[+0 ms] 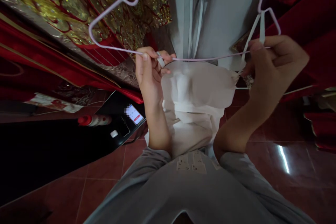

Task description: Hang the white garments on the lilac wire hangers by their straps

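Observation:
A light purple clothes hanger (105,11) spans the upper part of the head view, its top cut off by the frame edge. My left hand (152,68) is closed around the hanger's lower bar, with a short white strap lying across its fingers. My right hand (273,59) pinches a thin white strap (262,28), which loops over the notch at the hanger's right shoulder. Below the bar hangs a cream-white garment (196,84), gathered near my right hand. Its lower folds lie close to my body.
Gold-sequined and red fabric (126,17) hangs at the left, and dark red cloth (312,35) at the right. On a black table (65,150) are a red-capped bottle (94,120), a lit phone (135,114) and a small white case (113,133). Grey curtain-like panels (199,14) stand ahead.

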Demonstrator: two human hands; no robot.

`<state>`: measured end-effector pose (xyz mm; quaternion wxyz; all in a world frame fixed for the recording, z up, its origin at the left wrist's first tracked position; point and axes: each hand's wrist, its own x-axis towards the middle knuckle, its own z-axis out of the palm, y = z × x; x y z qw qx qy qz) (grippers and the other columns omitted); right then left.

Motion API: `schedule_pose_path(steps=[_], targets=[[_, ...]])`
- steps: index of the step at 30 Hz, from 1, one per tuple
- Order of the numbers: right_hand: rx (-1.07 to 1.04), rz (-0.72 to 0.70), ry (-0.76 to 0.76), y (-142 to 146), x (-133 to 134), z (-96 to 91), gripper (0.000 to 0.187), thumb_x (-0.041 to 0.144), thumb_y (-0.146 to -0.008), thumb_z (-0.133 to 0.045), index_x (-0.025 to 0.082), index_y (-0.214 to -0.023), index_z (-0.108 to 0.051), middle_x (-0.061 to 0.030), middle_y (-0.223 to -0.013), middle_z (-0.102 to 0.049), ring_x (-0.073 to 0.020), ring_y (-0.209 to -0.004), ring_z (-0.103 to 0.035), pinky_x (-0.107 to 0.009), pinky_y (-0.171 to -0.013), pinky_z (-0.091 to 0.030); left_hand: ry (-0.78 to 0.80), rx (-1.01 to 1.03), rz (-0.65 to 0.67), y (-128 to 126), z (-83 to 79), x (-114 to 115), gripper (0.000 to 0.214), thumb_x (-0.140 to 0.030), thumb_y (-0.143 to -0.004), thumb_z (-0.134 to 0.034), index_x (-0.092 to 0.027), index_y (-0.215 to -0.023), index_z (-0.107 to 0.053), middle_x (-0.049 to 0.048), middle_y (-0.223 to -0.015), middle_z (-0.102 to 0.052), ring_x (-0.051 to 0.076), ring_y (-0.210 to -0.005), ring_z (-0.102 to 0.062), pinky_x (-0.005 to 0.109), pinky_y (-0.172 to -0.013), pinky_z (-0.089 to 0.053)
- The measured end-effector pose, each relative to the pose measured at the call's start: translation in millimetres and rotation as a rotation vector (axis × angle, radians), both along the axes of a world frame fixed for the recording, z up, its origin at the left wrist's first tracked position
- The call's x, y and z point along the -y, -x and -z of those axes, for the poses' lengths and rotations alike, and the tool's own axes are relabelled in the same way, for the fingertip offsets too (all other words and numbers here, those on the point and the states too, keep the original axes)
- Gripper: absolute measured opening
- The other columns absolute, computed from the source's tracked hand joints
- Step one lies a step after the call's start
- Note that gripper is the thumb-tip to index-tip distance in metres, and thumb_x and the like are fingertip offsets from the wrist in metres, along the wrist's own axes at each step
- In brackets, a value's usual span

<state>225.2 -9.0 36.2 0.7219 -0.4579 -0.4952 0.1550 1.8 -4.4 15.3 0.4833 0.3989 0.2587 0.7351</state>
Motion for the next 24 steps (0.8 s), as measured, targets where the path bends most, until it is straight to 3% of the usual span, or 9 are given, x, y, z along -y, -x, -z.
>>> schedule_pose_path(steps=[3,8,10,13,15,17,19,21,24], targets=[[0.049,-0.118,-0.01,-15.7,-12.6,-17.8,0.02,0.008,-0.084,-0.065,0.017,-0.089,-0.081,0.0015,-0.061,-0.062,-0.0053,-0.048,-0.055,-0.018,-0.042,-0.035,-0.02,0.005,0.014,0.8,1.1,-0.3,0.031,-0.022,-0.115,-0.035,-0.023,-0.09,-0.054,0.0051,-0.081,-0.067,0.022,-0.087,-0.075,0.023,-0.054,-0.047],[-0.045,-0.293,-0.013,-32.8,-42.1,-34.4,0.042,0.001,-0.079,-0.056,0.023,-0.104,-0.081,0.002,-0.091,-0.075,-0.0045,-0.062,-0.063,-0.015,-0.05,-0.042,0.016,-0.019,0.001,1.3,5.5,-3.0,0.029,-0.026,-0.115,-0.04,-0.025,-0.09,-0.055,0.0044,-0.082,-0.068,0.022,-0.089,-0.075,0.023,-0.054,-0.05],[-0.167,-0.184,0.021,-37.1,-47.4,-33.0,0.034,0.005,-0.082,-0.059,0.028,-0.094,-0.08,0.0085,-0.096,-0.074,-0.0043,-0.067,-0.066,-0.017,-0.056,-0.045,0.039,-0.035,-0.014,1.9,7.4,-3.9,0.025,-0.032,-0.114,-0.048,-0.025,-0.091,-0.055,0.0045,-0.083,-0.067,0.023,-0.091,-0.074,0.024,-0.055,-0.051],[-0.384,0.109,0.013,-42.4,-48.5,-27.9,0.024,0.008,-0.086,-0.056,0.025,-0.079,-0.072,0.0138,-0.074,-0.066,-0.0022,-0.058,-0.063,-0.016,-0.051,-0.037,0.014,-0.021,-0.001,3.0,10.5,-5.4,0.025,-0.034,-0.114,-0.048,-0.024,-0.092,-0.054,0.0052,-0.084,-0.068,0.023,-0.09,-0.074,0.024,-0.056,-0.05],[-0.503,0.252,0.041,-40.3,-44.8,-26.1,0.03,0.002,-0.089,-0.046,0.022,-0.075,-0.064,0.0131,-0.06,-0.057,-0.0013,-0.046,-0.055,-0.016,-0.046,-0.03,0.009,-0.012,0.002,3.5,13.0,-7.0,0.024,-0.033,-0.114,-0.046,-0.025,-0.093,-0.055,0.0054,-0.086,-0.069,0.024,-0.091,-0.073,0.025,-0.057,-0.05],[-0.541,0.281,0.025,-28.9,-36.5,-25.7,0.039,-0.004,-0.091,-0.034,0.02,-0.07,-0.057,0.0107,-0.053,-0.052,-0.0014,-0.041,-0.048,-0.017,-0.045,-0.03,0.001,-0.001,0.012,3.6,15.4,-8.7,0.023,-0.033,-0.114,-0.048,-0.025,-0.094,-0.056,0.0057,-0.087,-0.069,0.025,-0.094,-0.073,0.025,-0.057,-0.049],[-0.462,0.19,-0.112,-9.0,-24.3,-24.4,0.041,-0.004,-0.091,-0.033,0.019,-0.068,-0.059,0.0072,-0.055,-0.055,-0.0013,-0.046,-0.049,-0.017,-0.05,-0.036,-0.028,0.015,0.033,3.3,16.6,-9.4,0.022,-0.035,-0.112,-0.051,-0.025,-0.094,-0.057,0.0059,-0.087,-0.07,0.025,-0.094,-0.073,0.026,-0.057,-0.049],[-0.286,0.039,-0.241,13.7,-11.5,-20.5,0.029,0.002,-0.09,-0.047,0.016,-0.078,-0.069,0.0022,-0.067,-0.065,-0.003,-0.054,-0.055,-0.018,-0.053,-0.037,-0.045,0.027,0.048,2.0,15.3,-8.1,0.021,-0.036,-0.111,-0.054,-0.025,-0.093,-0.057,0.0057,-0.088,-0.07,0.026,-0.094,-0.073,0.026,-0.057,-0.049],[-0.018,-0.249,-0.067,38.5,1.9,-10.1,0.011,0.016,-0.089,-0.067,0.017,-0.097,-0.075,-0.0015,-0.087,-0.071,-0.0049,-0.065,-0.056,-0.021,-0.056,-0.036,-0.029,0.015,0.029,-2.3,8.8,-2.3,0.02,-0.039,-0.108,-0.059,-0.026,-0.093,-0.057,0.005,-0.088,-0.07,0.027,-0.097,-0.073,0.028,-0.058,-0.05]])
